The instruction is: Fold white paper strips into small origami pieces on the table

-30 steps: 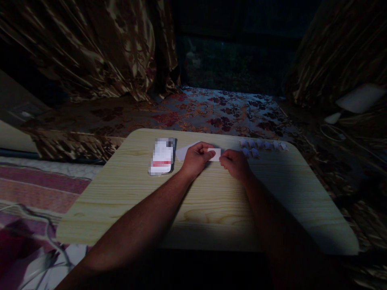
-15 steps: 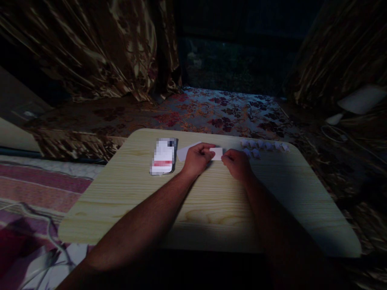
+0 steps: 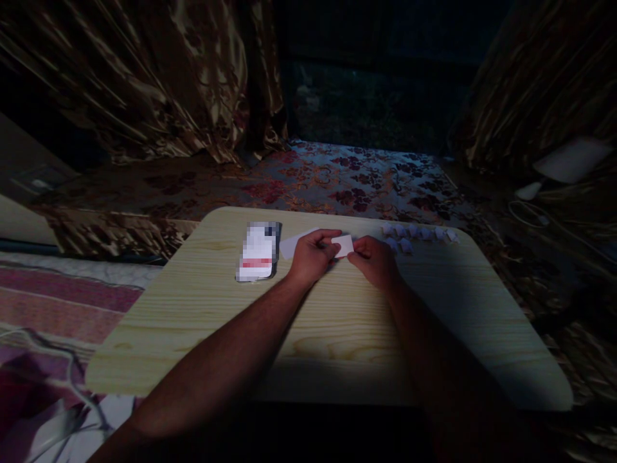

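Over the far half of the wooden table (image 3: 193, 308), a small white piece of paper (image 3: 344, 245) is held between both hands. My left hand (image 3: 311, 258) pinches its left side, thumb on top. At the paper's right edge, the fingertips of my right hand (image 3: 375, 260) are closed on it. A larger pale sheet of paper (image 3: 295, 245) lies flat just behind my left hand, partly covered by it. Several small folded paper pieces (image 3: 413, 233) sit in two rows beyond my right hand.
A phone (image 3: 259, 251), its back blurred out, lies left of the pale sheet. Behind the table stretches a ledge with floral cloth (image 3: 366, 173), below brown curtains (image 3: 193, 77). A white lamp (image 3: 571, 161) stands at right; a striped bedspread (image 3: 62, 289) is at left.
The small paper has turned slightly, its right end tilting upward. My right hand has shifted a little left, closer to my left hand, which stays nearly in place.
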Tool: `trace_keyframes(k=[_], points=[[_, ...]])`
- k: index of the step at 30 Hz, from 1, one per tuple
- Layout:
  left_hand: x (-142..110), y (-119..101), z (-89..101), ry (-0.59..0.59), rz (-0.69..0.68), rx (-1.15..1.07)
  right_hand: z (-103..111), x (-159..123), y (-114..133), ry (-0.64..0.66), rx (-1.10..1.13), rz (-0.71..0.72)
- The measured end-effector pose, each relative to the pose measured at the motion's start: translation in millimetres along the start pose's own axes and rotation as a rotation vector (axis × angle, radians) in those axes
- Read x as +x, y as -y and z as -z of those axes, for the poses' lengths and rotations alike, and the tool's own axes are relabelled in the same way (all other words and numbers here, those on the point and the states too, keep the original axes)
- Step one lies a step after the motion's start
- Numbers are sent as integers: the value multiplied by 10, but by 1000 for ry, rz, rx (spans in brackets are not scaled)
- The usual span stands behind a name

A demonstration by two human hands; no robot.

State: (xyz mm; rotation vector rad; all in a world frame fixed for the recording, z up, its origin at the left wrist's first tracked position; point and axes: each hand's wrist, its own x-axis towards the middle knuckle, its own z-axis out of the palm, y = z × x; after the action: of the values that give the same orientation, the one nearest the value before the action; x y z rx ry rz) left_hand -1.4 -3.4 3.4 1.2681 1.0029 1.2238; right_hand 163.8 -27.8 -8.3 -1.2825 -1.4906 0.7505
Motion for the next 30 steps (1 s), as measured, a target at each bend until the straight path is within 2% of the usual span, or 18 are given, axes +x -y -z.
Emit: trace_keyframes(k=[7,15,30], points=[[-13,-17,-5,-12,-4,31,-4,-5,17,1,31,-16],[-7,35,-4,24,-28,49,31,7,75,-124,-76,1],[-20,36,9,60,-53,146,-3,-16,77,-134,-219,31]])
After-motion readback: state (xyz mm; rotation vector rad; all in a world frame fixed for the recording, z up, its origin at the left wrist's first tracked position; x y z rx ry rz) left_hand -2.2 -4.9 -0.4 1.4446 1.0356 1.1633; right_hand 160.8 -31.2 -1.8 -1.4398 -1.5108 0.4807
